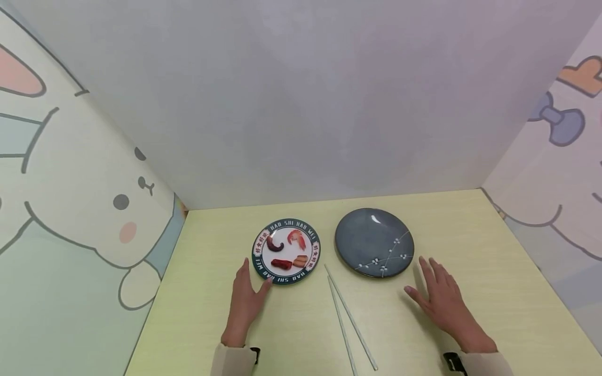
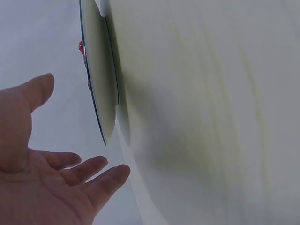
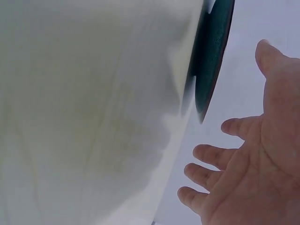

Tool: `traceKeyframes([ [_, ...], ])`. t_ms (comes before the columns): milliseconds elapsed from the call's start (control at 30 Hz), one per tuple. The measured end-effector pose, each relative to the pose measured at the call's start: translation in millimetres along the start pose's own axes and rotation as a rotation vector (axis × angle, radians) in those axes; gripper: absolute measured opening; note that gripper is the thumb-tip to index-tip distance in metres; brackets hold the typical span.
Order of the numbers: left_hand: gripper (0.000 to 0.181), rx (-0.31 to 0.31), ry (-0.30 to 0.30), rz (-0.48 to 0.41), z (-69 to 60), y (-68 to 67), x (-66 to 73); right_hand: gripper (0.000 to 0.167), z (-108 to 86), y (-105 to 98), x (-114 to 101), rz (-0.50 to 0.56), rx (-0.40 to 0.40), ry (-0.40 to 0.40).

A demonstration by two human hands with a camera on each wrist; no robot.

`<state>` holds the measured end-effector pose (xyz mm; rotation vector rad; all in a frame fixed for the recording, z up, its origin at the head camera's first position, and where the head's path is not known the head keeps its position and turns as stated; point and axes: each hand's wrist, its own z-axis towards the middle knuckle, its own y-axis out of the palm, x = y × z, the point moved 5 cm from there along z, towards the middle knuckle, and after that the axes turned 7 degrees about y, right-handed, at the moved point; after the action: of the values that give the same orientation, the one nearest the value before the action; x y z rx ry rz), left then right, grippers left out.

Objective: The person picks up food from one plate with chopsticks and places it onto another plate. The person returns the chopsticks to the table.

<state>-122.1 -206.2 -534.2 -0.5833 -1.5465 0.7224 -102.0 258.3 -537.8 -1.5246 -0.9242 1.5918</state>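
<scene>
Grey plate (image 1: pixel 369 240) lies beside right grip (image 1: pixel 442 303) — apart.

In the head view the bottom edge crops the counter (image 1: pixel 291 334), both sleeves (image 1: pixel 232 363) and the lower end of one chopstick (image 1: pixel 341 324). The left grip (image 1: pixel 245 300) hides a sliver of the food plate's (image 1: pixel 290 253) rim; its outer fingers are mostly hidden behind the front one. Side edges cut through the wall drawings (image 1: pixel 94 172). In each wrist view the top edge slices off a plate, food plate or dark plate (image 1: pixel 371 240), whose upper face is turned away; the counter is blurred, and the left and right grip (image 1: pixel 442 303) are cropped.
</scene>
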Motion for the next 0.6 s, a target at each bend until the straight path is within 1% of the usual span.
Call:
traceKeyframes([
  [167,0.088,0.031,-0.036,-0.044,0.4,0.7,0.6,0.09,-1.0,-1.0,-6.3,0.003,-0.024,0.017],
  [333,0.084,0.07,-0.064,-0.098,-0.5,-0.9,4.1,0.089,-2.3,-3.2,-14.8,0.014,-0.025,0.006],
  [500,0.082,0.089,-0.094,-0.163,-0.7,1.0,6.9,0.087,-2.4,-3.8,-22.0,0.019,0.011,-0.031],
  [600,0.081,0.099,-0.114,-0.185,-0.1,3.3,7.4,0.086,-3.0,-4.1,-27.2,0.027,0.045,-0.065],
])
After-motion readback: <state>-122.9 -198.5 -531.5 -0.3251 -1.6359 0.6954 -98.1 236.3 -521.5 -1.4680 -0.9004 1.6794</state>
